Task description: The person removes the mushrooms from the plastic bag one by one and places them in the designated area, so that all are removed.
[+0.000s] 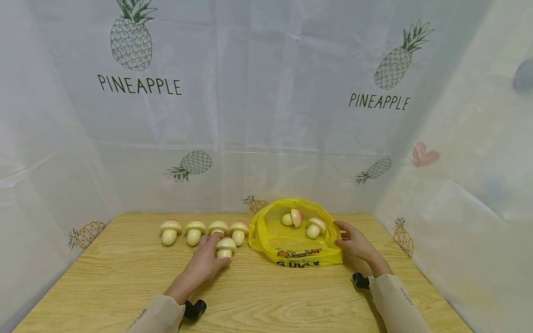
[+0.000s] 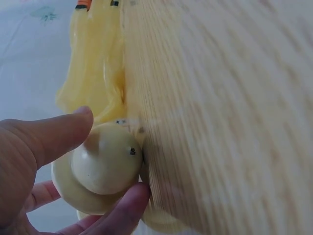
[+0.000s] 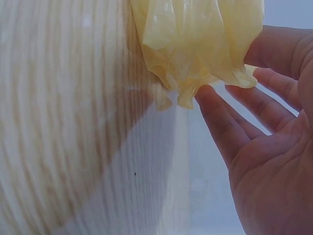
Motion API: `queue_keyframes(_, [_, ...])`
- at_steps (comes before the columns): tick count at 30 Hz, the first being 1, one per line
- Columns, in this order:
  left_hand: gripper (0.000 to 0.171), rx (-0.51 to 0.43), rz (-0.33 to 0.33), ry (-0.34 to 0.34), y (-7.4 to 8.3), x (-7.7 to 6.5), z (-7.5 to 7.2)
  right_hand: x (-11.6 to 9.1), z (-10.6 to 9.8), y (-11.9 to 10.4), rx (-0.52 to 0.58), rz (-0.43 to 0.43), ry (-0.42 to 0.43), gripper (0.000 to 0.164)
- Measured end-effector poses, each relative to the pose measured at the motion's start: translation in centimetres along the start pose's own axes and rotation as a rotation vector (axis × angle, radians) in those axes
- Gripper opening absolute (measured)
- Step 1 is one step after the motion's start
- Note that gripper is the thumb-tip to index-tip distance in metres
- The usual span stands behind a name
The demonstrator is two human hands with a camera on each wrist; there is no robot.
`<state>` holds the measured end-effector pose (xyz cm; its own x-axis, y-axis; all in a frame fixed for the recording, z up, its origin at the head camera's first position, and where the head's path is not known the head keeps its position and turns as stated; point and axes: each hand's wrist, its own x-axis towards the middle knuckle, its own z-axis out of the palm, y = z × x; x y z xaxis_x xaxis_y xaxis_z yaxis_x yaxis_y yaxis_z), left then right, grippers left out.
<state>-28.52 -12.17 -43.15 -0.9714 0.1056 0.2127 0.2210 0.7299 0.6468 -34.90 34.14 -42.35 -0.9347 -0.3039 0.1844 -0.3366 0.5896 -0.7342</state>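
My left hand (image 1: 201, 262) holds a toy mushroom (image 1: 226, 245) with a pale cap and cream stem, left of the bag. In the left wrist view, thumb and fingers lie round this mushroom (image 2: 110, 159), its stem end facing the camera. At the right side of a yellow plastic bag (image 1: 260, 236), my right hand (image 1: 356, 244) holds the edge between thumb and fingers. The bag lies with its mouth spread open. Inside it are two mushrooms, one on its side (image 1: 293, 218) and one tilted (image 1: 315, 228). The right wrist view shows the fingertips right at the gathered bag (image 3: 195, 44).
Several more mushrooms stand in a row left of the bag, from the leftmost mushroom (image 1: 170, 232) to one beside the bag (image 1: 238, 232). All rest on a wooden table (image 1: 266, 296). A white curtain (image 1: 266, 92) with pineapple prints hangs behind and at the sides.
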Motion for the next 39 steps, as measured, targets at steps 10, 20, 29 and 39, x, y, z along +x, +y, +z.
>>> queue_keyframes(10, [0.070,0.018,0.005,-0.002,0.1,-0.1,-0.2,0.2,0.3,1.1,0.013,0.016,0.016,0.066])
queue_keyframes(20, [0.069,0.029,0.009,0.007,0.2,0.0,-0.3,0.2,0.2,1.2,0.015,0.017,0.010,0.066])
queue_keyframes(29, [0.065,0.044,0.010,0.038,0.3,-0.1,-1.5,0.3,0.2,1.1,0.008,0.018,0.015,0.066])
queue_keyframes(39, [0.047,0.036,0.090,0.085,1.5,-0.4,-2.9,0.3,0.2,1.2,0.018,0.019,0.014,0.066])
